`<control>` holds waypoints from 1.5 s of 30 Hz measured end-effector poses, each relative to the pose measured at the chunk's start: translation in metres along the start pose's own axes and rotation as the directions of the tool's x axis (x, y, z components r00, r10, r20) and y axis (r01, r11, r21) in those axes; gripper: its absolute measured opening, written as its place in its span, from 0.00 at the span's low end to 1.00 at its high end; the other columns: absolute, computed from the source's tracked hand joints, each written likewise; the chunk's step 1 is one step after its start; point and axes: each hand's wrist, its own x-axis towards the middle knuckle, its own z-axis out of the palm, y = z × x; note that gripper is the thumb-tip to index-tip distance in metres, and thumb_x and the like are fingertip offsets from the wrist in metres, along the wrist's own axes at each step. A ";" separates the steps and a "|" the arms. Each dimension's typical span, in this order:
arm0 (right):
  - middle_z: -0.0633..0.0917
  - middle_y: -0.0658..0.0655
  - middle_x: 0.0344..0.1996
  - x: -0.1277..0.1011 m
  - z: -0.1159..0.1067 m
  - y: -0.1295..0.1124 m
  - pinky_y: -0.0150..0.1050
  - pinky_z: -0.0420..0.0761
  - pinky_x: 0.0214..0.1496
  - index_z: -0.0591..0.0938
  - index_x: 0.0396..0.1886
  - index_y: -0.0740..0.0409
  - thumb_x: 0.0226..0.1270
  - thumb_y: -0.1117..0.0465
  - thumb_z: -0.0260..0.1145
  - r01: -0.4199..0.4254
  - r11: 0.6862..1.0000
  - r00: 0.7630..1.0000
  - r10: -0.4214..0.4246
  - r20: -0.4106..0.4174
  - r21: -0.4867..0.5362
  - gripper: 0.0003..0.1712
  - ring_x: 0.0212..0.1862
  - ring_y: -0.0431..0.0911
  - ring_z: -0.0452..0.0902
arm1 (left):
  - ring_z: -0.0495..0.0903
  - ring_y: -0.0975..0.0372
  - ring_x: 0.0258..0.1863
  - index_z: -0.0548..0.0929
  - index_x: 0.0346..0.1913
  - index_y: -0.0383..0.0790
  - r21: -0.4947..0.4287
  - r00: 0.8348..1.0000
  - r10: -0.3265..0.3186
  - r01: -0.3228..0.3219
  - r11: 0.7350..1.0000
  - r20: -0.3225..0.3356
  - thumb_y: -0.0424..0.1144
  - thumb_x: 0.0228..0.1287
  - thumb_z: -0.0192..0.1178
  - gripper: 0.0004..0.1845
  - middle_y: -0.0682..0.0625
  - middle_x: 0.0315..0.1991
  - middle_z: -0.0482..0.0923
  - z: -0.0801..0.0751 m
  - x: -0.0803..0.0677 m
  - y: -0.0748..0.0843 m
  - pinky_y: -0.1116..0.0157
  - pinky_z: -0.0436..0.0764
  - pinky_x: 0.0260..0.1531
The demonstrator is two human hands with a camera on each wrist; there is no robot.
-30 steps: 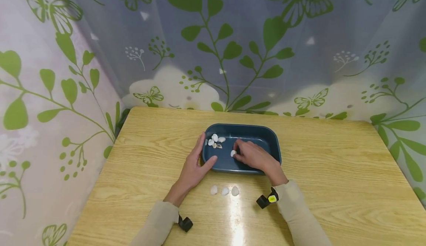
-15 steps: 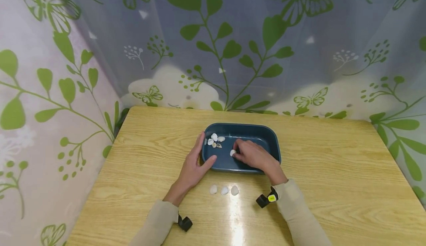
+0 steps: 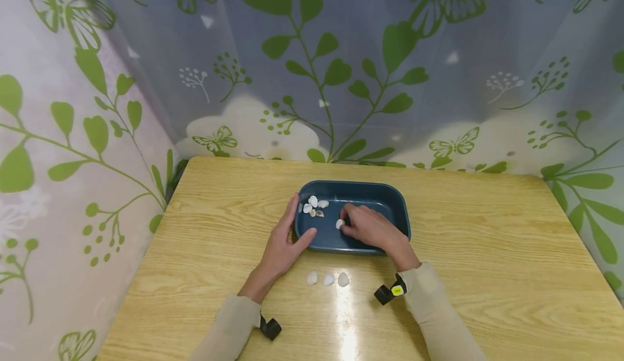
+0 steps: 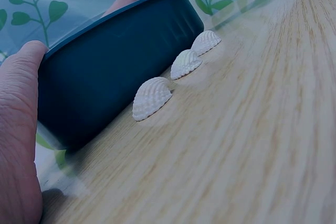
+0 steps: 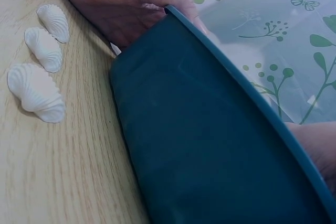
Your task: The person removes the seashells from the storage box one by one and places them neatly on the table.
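A dark blue plastic basin (image 3: 329, 240) stands on the table. My left hand (image 3: 284, 246) holds its near left corner, fingers along the outer left wall; in the right wrist view the thumb (image 5: 181, 4) hooks over the rim. Inside the basin, my right hand (image 3: 369, 228) pinches a white seashell (image 3: 339, 224) low over the floor, and I cannot tell whether the shell touches it. Several shells (image 3: 313, 202) lie clustered at the basin's left end. The basin wall hides the right fingertips from both wrist views.
In front of the basin, three ribbed white shells lie in a row: left (image 3: 312, 278), middle (image 3: 329, 279) and right (image 3: 343, 279). The wooden table (image 3: 487, 252) reaches back to a leaf-patterned curtain (image 3: 439, 95). Both wrists wear black cameras (image 3: 383, 295).
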 end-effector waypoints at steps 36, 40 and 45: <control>0.78 0.48 0.25 0.001 0.000 0.001 0.34 0.70 0.28 0.82 0.48 0.60 0.72 0.58 0.71 -0.036 0.999 0.999 0.036 0.034 0.017 0.12 0.25 0.41 0.71 | 0.45 0.63 0.83 0.48 0.86 0.57 0.015 1.000 -0.006 0.006 1.000 -0.003 0.53 0.75 0.64 0.46 0.54 0.86 0.45 0.000 0.000 0.002 0.54 0.51 0.81; 0.78 0.47 0.25 0.001 0.000 0.001 0.34 0.70 0.28 0.82 0.48 0.59 0.71 0.58 0.72 -0.039 0.999 0.999 0.038 0.037 0.032 0.12 0.25 0.41 0.71 | 0.44 0.63 0.83 0.48 0.86 0.57 0.020 1.000 -0.007 0.007 1.000 -0.003 0.53 0.75 0.63 0.46 0.50 0.86 0.46 0.000 0.000 0.002 0.54 0.51 0.81; 0.78 0.47 0.25 0.000 0.001 0.002 0.35 0.71 0.28 0.81 0.49 0.59 0.72 0.58 0.71 -0.025 0.999 0.999 0.024 0.039 0.030 0.13 0.25 0.41 0.71 | 0.44 0.65 0.83 0.47 0.86 0.57 0.021 1.000 -0.005 0.005 1.000 -0.001 0.53 0.75 0.63 0.46 0.48 0.86 0.46 0.000 0.000 0.002 0.56 0.51 0.81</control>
